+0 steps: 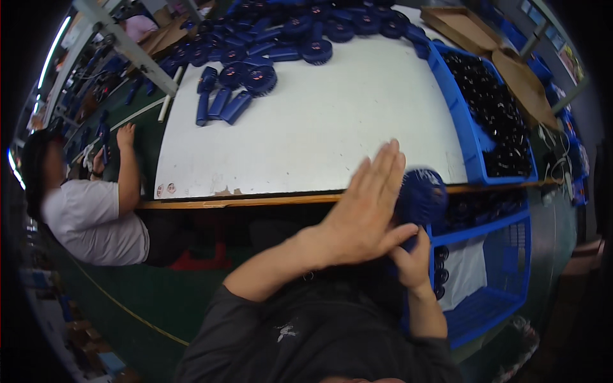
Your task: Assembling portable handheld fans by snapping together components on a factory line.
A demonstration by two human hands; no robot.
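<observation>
Nearby, blue crate (454,102) of black parts (501,115)

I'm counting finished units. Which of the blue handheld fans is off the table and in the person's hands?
The blue fan at the table's near edge: the right hand grips its handle and the flat left hand presses its head. The other fans lie on the white table.

A white worktop (332,121) with a wooden front edge fills the middle. Across its far side lies a heap of blue fan parts (281,35), round heads and straight handles mixed, a few handles (220,102) lying apart nearer the left edge. At the right edge stands a blue crate (456,108) full of black parts (501,108), with brown cardboard boxes (485,45) behind it. Lower right is another blue crate (504,281). At left, a person in a white shirt (96,220) sits over a green floor (166,300).
</observation>
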